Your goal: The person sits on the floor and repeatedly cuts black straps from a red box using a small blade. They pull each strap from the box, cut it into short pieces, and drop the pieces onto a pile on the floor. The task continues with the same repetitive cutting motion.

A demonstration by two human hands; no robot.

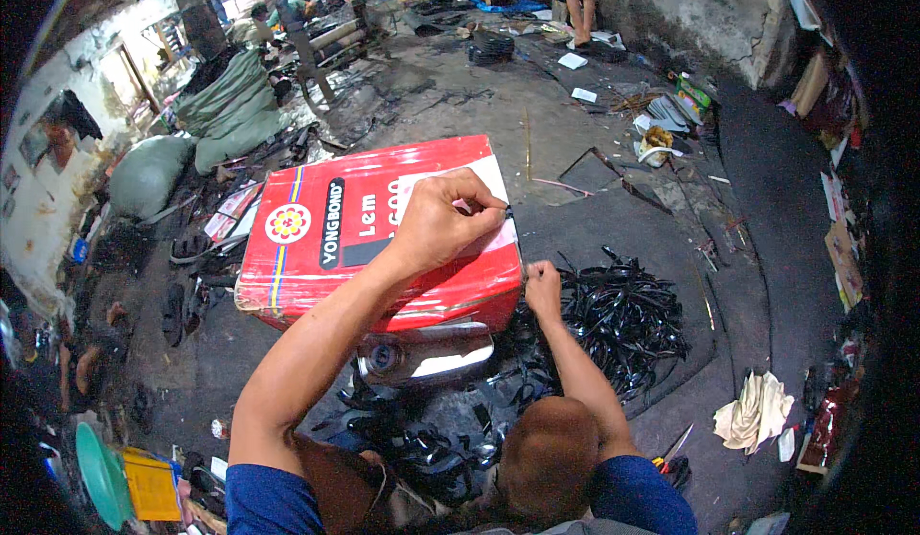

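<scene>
Head view: L hand (482,213) pinched on small black bit (509,213), right edge of red glossy cardboard box (356,219), R hand (543,290) grip unclear by shiny black strip pile (625,329) on grey floor (431,118); prob. midway, many strips left.

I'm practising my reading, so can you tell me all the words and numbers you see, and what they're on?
I won't copy words or numbers, but here's where writing shows:
Red box: white letters on a black strip, running sideways.
Red box: more white letters, and white figures beside the left hand.
White papers on the floor: any print is too small to read.
</scene>
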